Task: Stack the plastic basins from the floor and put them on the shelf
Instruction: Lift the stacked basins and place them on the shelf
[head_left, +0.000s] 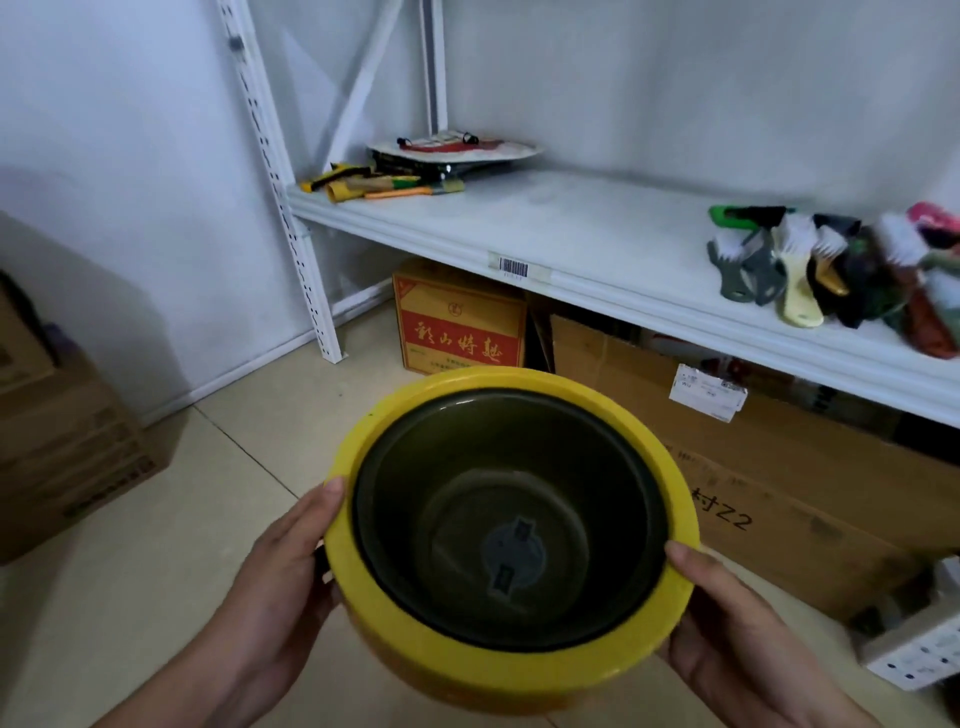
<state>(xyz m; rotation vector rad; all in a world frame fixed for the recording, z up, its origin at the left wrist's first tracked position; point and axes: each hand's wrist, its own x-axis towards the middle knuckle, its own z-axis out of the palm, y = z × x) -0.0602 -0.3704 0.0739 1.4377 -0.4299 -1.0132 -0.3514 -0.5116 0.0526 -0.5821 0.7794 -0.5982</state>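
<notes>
I hold a yellow plastic basin (415, 639) in the air at the bottom middle, tilted toward me. A dark olive basin (467, 467) is nested inside it, with a grey label on its bottom. My left hand (280, 587) grips the yellow rim on the left, thumb on top. On the right side of the rim sits my right hand (737, 639), thumb over the edge. The white shelf (597, 228) stretches across the upper half, just beyond the basins.
Paintbrushes (374, 187) and a flat plate-like stack (457, 150) lie on the shelf's left end. Scrub brushes (831, 265) are piled at its right. Cardboard boxes (457, 322) stand under the shelf; another box (67, 441) stands on the tiled floor at left.
</notes>
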